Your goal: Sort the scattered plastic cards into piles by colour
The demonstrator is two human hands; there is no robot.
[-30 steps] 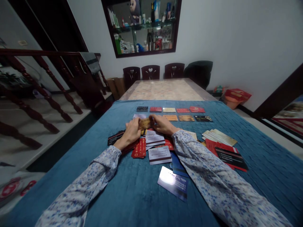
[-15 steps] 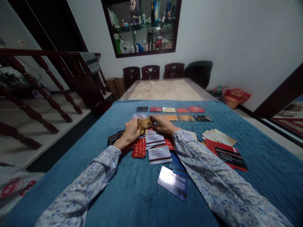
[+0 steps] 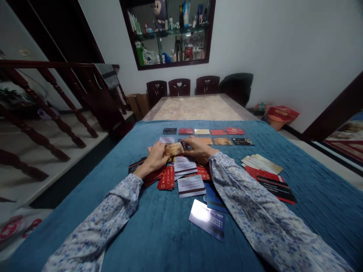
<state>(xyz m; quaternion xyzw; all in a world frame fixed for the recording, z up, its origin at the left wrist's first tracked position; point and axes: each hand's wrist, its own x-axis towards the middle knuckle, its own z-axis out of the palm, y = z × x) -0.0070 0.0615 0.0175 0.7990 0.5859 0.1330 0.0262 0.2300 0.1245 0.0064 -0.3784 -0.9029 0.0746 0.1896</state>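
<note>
Both hands hold one gold card between them, just above the blue cloth. My left hand pinches its left end and my right hand pinches its right end. Under my wrists lies a loose pile of cards: a red card, a white card with a dark stripe and a shiny blue card. Beyond my hands two neat rows of cards lie face up, red, gold and black.
Another heap of cards lies to the right on the cloth. Past the cloth is the bare marble tabletop with dark wooden chairs at its far end. A wooden stair railing runs along the left.
The gold card has lifted slightly and come a little toward me between both hands. The view has shifted slightly; the cards on the cloth have not moved.
</note>
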